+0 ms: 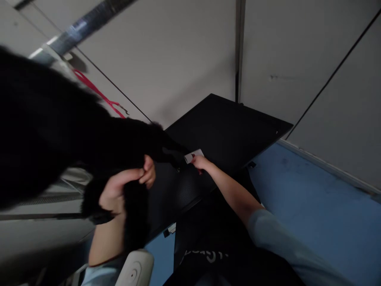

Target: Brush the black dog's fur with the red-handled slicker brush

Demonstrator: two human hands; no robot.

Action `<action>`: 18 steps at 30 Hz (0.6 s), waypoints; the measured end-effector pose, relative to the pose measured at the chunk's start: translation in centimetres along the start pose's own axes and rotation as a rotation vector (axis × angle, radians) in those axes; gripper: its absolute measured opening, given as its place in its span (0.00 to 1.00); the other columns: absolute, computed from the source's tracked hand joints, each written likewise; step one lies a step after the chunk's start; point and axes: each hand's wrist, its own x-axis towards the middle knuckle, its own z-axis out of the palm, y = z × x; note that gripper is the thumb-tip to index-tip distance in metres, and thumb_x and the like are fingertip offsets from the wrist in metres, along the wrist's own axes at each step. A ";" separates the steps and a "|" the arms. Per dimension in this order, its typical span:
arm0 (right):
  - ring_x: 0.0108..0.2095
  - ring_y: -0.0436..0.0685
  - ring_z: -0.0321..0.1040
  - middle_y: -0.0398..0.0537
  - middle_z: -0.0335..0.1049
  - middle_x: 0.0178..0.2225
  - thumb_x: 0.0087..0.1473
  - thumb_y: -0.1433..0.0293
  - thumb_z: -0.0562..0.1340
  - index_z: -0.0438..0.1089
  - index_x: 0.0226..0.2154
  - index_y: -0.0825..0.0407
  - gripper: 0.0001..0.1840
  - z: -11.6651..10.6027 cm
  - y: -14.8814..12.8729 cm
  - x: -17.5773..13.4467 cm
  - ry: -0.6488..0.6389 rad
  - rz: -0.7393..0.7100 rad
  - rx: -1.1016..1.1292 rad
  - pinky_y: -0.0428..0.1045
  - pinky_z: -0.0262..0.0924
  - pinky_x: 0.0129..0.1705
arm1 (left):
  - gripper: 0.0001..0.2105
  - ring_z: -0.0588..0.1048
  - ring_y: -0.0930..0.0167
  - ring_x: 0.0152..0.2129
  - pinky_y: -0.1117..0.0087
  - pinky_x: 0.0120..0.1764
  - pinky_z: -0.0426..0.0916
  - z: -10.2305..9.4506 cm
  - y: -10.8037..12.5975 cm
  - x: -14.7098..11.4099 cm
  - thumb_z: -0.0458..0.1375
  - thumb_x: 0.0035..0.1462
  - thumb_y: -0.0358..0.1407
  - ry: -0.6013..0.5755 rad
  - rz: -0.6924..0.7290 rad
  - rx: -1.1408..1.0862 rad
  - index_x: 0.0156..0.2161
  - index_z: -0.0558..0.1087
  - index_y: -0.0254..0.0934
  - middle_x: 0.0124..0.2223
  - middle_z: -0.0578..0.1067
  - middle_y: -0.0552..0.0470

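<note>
A large black furry animal [53,119], probably a dog, fills the left side of the head view; its details are lost in the dark fur. My left hand [127,180] is closed around a black furry limb near the animal's body, with the fingers curled at its edge. My right hand [200,162] pinches a small white folded piece [195,155] with a dark mark on it, like paper or card. That piece is close to the far end of a thin black limb; whether they touch I cannot tell. Below both lies a black ribbed table top [226,127].
Pale wall panels [178,51] rise behind the table. A metal pole [86,28] slants across the upper left, with a red strap [98,93] and metal clip hanging nearby. Blue floor [312,198] shows at right. A white rounded device [135,268] and my black apron [214,226] are below.
</note>
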 end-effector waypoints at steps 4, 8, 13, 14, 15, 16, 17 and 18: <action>0.29 0.59 0.74 0.57 0.75 0.34 0.57 0.70 0.56 0.75 0.41 0.53 0.14 -2.5 2.4 -3.7 0.115 0.059 -0.134 0.52 0.65 0.35 | 0.06 0.58 0.79 0.16 0.77 0.21 0.57 0.0 -2.3 4.0 0.58 0.47 0.32 0.186 0.134 -0.084 0.28 0.63 0.36 0.21 0.57 0.58; 0.55 0.72 0.60 0.69 0.64 0.53 0.54 0.67 0.61 0.73 0.44 0.58 0.16 -3.0 1.5 -7.3 0.289 0.050 -0.240 0.63 0.54 0.54 | 0.10 0.59 0.80 0.15 0.77 0.19 0.56 -0.8 -4.5 6.6 0.61 0.48 0.35 0.347 0.209 -0.182 0.28 0.63 0.37 0.21 0.58 0.60; 0.52 0.59 0.65 0.56 0.67 0.53 0.60 0.59 0.54 0.61 0.55 0.47 0.23 0.5 -6.0 -10.5 -0.120 -0.293 0.546 0.55 0.62 0.49 | 0.15 0.63 0.78 0.17 0.74 0.20 0.59 -1.0 -6.4 8.8 0.64 0.49 0.44 0.462 0.287 -0.176 0.26 0.64 0.36 0.22 0.64 0.56; 0.47 0.58 0.69 0.56 0.69 0.50 0.60 0.58 0.52 0.62 0.54 0.48 0.22 1.1 -7.5 -11.0 -0.250 -0.286 0.731 0.54 0.64 0.45 | 0.16 0.64 0.77 0.17 0.74 0.20 0.60 -1.1 -6.5 9.2 0.64 0.49 0.45 0.496 0.304 -0.152 0.26 0.66 0.36 0.22 0.66 0.55; 0.42 0.56 0.71 0.55 0.71 0.47 0.60 0.57 0.52 0.62 0.52 0.49 0.21 1.4 -8.7 -11.4 -0.352 -0.261 0.879 0.52 0.66 0.41 | 0.16 0.64 0.76 0.17 0.73 0.20 0.59 -1.2 -6.7 9.6 0.64 0.49 0.46 0.518 0.302 -0.115 0.26 0.67 0.35 0.22 0.66 0.54; 0.37 0.55 0.72 0.54 0.72 0.42 0.59 0.57 0.53 0.63 0.50 0.50 0.20 1.5 -9.6 -11.8 -0.415 -0.235 0.982 0.51 0.66 0.37 | 0.17 0.64 0.75 0.16 0.72 0.19 0.58 -1.5 -6.8 9.9 0.64 0.48 0.46 0.521 0.291 -0.074 0.25 0.68 0.35 0.21 0.66 0.53; 0.31 0.52 0.70 0.51 0.72 0.37 0.57 0.58 0.57 0.64 0.48 0.50 0.19 1.4 -10.2 -12.1 -0.440 -0.217 1.045 0.48 0.65 0.31 | 0.17 0.64 0.75 0.15 0.72 0.18 0.57 -1.8 -7.0 10.1 0.65 0.48 0.46 0.505 0.285 -0.039 0.24 0.68 0.34 0.21 0.66 0.53; 0.24 0.49 0.67 0.46 0.70 0.31 0.54 0.60 0.60 0.64 0.45 0.50 0.18 1.2 -10.5 -12.3 -0.433 -0.206 1.076 0.45 0.62 0.26 | 0.16 0.64 0.75 0.15 0.72 0.18 0.57 -2.3 -7.3 10.2 0.65 0.47 0.45 0.460 0.280 -0.021 0.24 0.69 0.34 0.20 0.66 0.52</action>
